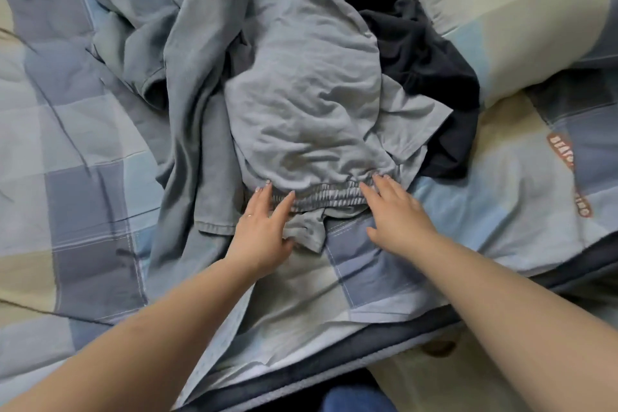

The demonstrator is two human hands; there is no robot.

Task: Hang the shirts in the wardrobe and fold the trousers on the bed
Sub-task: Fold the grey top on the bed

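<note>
Both hands flat on the bed (83,144), fingers straight and spread, gripping nothing. Left hand (261,231) with fingers (264,194) pressed on the left end of the gathered waistband (327,197) of the light grey trousers (301,94); a ring on one finger. Right hand (398,214) with fingertips touching the waistband's right end, palm resting on the checked cover just below it. Trousers crumpled in a heap beyond the fingertips, waistband nearest the person, legs bunched away toward the top. A darker grey garment (187,60) left of the left fingers, partly under the trousers, one hem lying just beside the left hand. A black garment (411,43) beyond and right of the right fingers, partly tucked under the trousers. A pillow (518,3) in the same check farther right, well apart from both hands.
</note>
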